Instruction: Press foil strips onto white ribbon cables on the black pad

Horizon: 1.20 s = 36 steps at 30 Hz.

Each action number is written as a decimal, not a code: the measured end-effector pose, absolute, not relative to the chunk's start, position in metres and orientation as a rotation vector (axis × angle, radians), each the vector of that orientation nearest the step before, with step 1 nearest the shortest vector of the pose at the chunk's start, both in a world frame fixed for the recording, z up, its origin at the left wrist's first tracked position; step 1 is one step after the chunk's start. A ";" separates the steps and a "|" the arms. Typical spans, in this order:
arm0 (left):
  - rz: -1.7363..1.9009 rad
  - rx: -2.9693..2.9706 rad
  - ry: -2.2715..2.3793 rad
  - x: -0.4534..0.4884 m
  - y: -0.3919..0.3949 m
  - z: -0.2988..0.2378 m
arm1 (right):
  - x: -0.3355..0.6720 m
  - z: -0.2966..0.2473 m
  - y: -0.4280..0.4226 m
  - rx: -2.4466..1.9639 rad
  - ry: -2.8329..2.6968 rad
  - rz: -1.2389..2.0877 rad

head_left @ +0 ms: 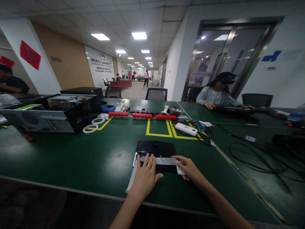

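Pressing a glossy grey strip [164,161] across a matte black rectangular panel [156,149], left hand [144,176] lies flat, grip apart; right hand [188,168] touches its end, grip unclear.

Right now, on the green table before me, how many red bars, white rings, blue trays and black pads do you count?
Red bars: 3
White rings: 2
Blue trays: 1
Black pads: 1
Total: 7
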State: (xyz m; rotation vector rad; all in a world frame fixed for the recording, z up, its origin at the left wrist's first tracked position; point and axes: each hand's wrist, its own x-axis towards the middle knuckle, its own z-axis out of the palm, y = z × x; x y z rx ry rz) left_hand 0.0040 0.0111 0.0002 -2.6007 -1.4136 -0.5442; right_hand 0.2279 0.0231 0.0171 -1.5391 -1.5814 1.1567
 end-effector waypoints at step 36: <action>-0.803 -2.533 -1.726 -0.091 0.017 -0.004 | 0.223 0.041 0.015 -1.574 -1.535 1.256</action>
